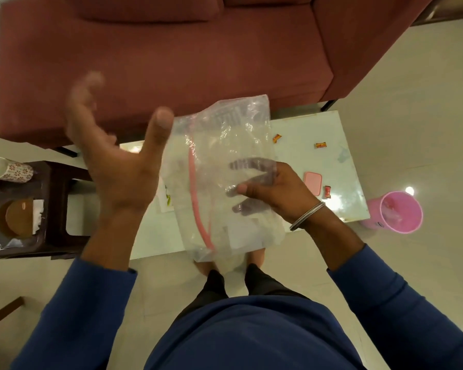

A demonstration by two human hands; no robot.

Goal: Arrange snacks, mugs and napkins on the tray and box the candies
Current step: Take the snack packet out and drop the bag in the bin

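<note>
Gripping the limp, slippery zip bag (219, 166), the right hand (267, 193) pinches its side; the left hand (118, 158) hovers spread and empty.

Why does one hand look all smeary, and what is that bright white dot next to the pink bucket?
In the head view, the left hand is smeared by motion blur, its fingertips ghosted, while the right hand holding the clear plastic bag looks sharper. The white dot beside the pink bucket is glare from a light on the shiny floor. The wide lens also bends the sofa edges.
</note>
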